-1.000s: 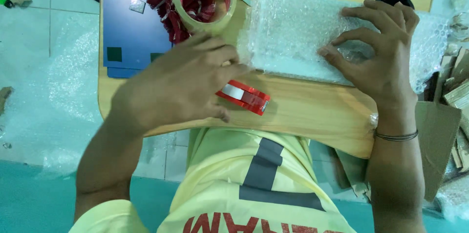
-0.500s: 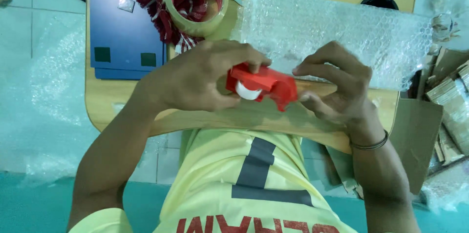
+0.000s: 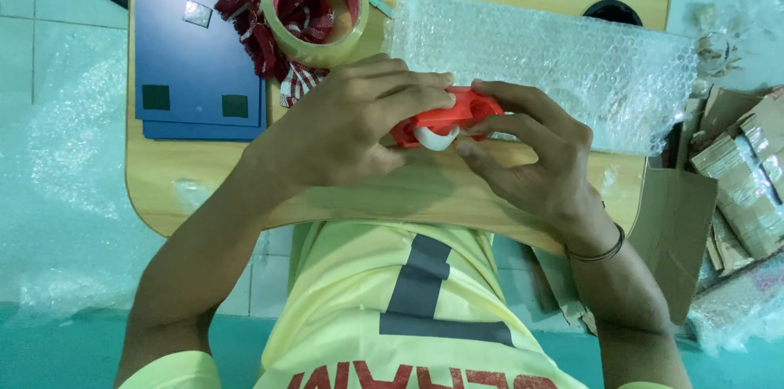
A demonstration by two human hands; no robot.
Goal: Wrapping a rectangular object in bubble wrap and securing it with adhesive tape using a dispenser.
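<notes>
Wooden table (image 3: pixel 212 185): hands (image 3: pixel 343 132) half-hide red tape dispenser (image 3: pixel 445 115).

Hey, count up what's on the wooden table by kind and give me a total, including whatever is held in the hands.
Small red tape dispenser, held by left hand and right hand: 1
Large roll of clear packing tape: 1
Bubble-wrapped flat parcel: 1
Dark blue flat board: 1
Red and white checked cloth: 1
Total: 5

Tape roll (image 3: pixel 314 5) left of bubble wrap (image 3: pixel 547 62).
</notes>
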